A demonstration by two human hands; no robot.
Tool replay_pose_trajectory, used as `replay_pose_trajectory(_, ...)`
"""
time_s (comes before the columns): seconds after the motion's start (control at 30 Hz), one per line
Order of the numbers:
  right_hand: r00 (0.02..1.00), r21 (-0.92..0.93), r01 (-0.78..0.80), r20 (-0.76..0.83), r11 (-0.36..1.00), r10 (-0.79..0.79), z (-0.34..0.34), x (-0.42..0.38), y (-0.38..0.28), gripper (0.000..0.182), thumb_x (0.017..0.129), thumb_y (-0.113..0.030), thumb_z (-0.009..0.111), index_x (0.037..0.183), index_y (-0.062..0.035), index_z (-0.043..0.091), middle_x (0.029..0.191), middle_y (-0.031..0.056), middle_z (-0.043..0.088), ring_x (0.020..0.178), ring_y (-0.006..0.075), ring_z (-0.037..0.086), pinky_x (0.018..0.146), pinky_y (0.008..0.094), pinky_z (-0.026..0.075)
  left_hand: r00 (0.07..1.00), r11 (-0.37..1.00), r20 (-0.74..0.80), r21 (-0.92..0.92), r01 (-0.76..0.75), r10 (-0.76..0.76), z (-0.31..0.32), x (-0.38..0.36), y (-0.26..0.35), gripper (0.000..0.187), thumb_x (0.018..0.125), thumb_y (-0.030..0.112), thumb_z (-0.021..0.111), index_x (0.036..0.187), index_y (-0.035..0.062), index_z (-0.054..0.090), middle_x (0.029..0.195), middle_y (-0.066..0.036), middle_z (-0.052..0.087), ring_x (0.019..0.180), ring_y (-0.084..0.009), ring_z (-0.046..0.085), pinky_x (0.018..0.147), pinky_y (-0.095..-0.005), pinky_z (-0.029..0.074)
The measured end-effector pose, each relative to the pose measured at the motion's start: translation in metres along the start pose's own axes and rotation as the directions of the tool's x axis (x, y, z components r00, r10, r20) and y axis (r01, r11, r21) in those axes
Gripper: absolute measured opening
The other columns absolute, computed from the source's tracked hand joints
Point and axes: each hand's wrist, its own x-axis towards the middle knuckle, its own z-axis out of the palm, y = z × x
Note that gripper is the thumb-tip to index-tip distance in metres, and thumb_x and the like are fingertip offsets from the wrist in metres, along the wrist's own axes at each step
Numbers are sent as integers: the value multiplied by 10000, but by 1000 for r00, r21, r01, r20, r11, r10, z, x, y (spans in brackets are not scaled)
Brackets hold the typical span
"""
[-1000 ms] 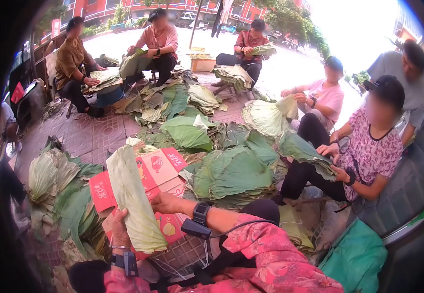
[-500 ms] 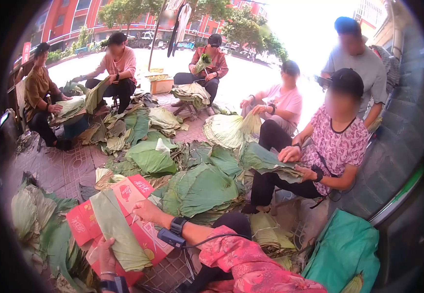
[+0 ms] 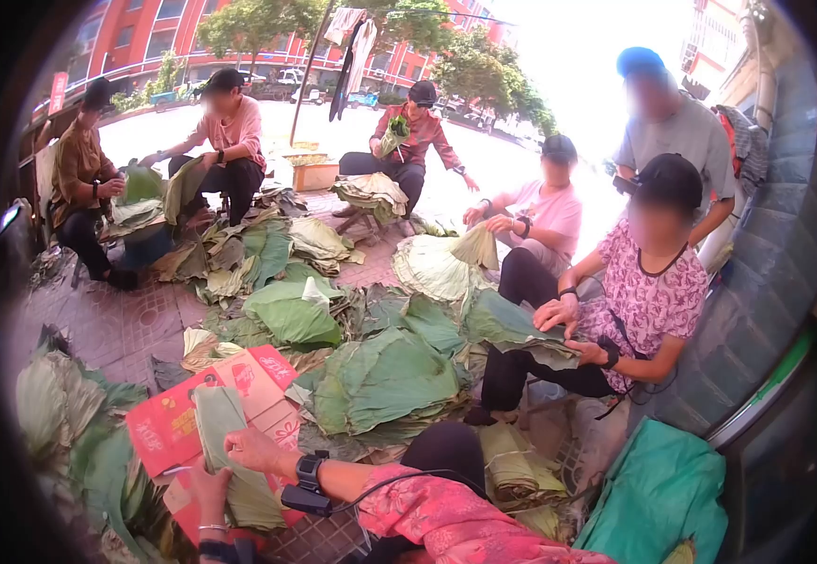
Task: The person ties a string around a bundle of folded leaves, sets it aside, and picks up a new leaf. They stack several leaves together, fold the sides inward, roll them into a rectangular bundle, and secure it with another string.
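A long folded lotus leaf [image 3: 219,421], pale green and flattened, lies across the red cardboard [image 3: 166,425] in front of me. My left hand [image 3: 209,487] grips the leaf's left side near its lower end. Close to the leaf's right edge, my right hand [image 3: 254,451] is closed with fingers pinched together. Whatever is in that pinch, if anything, is hidden. Beside the cardboard on the left lies a heap of green and dried leaves [image 3: 56,399].
A wide pile of lotus leaves [image 3: 390,381] spreads ahead. A seated person in a patterned shirt [image 3: 653,296] handles leaves at right, and other people sit around the pile. A green sack [image 3: 653,489] and a stack of folded leaves [image 3: 518,461] lie at my right.
My right hand has moved down and left, closer to my left hand. The leaf's upper end has shifted lower. A person at the back has stretched one arm outward.
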Motion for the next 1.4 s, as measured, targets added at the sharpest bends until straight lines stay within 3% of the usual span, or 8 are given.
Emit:
replay_pose_trajectory(0.23,995,-126,-98,5,987,100,45,2,19,182,696,-154,546,811,-16,572,788,196,608,775,363,585,682,429,454,860,751,-115,553,-361,497,-7,15,-67,367,788,72,561,1136,-35,510,989,-204,586,929,-322,566,821,-393,435)
replay_pose_trajectory(0.53,995,-118,-95,24,988,99,34,2,17,204,657,-175,613,793,-34,553,762,169,592,773,345,580,663,414,451,867,831,-321,-530,168,-380,-13,11,-52,256,859,16,428,1057,-43,580,846,-97,610,690,-193,569,649,-318,465)
replay_pose_trajectory(0.63,995,-95,-88,40,992,92,35,3,22,190,668,-172,615,786,-36,554,765,162,601,767,340,584,660,413,452,853,960,-453,25,-279,260,-3,4,-31,248,877,26,407,1045,-22,582,843,-92,609,731,-174,568,673,-321,467)
replay_pose_trajectory(0.73,993,-4,-83,83,997,84,28,4,14,166,663,-164,614,770,-41,583,749,160,610,737,331,591,628,400,456,721,648,-54,489,-584,691,7,-6,7,246,895,38,385,1038,-6,579,836,-79,602,765,-156,557,689,-311,465)
replay_pose_trajectory(0.93,995,-62,-79,49,995,82,39,10,29,169,692,-168,582,771,-21,610,735,204,611,685,359,585,623,406,461,985,984,68,-88,-155,161,17,13,9,164,858,2,383,877,7,545,773,-63,576,702,-147,549,648,-287,456)
replay_pose_trajectory(1.07,991,174,8,133,985,-32,35,11,29,165,701,-153,571,724,10,581,721,218,604,701,387,578,626,441,454,967,969,100,-106,-224,235,24,32,-37,106,834,-10,450,880,7,544,736,-75,584,649,-120,549,601,-270,450)
replay_pose_trajectory(1.17,993,-173,42,-106,984,-61,31,15,27,147,677,-132,580,677,14,564,710,220,600,714,400,583,633,457,454,952,955,79,-55,-293,297,30,34,-54,100,802,18,525,898,4,549,712,-72,590,646,-118,557,592,-281,452)
replay_pose_trajectory(1.4,974,-399,87,228,913,7,1,33,-25,219,667,-132,587,825,20,584,804,230,606,815,376,595,699,434,472,948,958,135,-50,-284,288,29,27,-38,186,763,70,596,929,-11,575,794,-130,646,764,-244,637,634,-333,467)
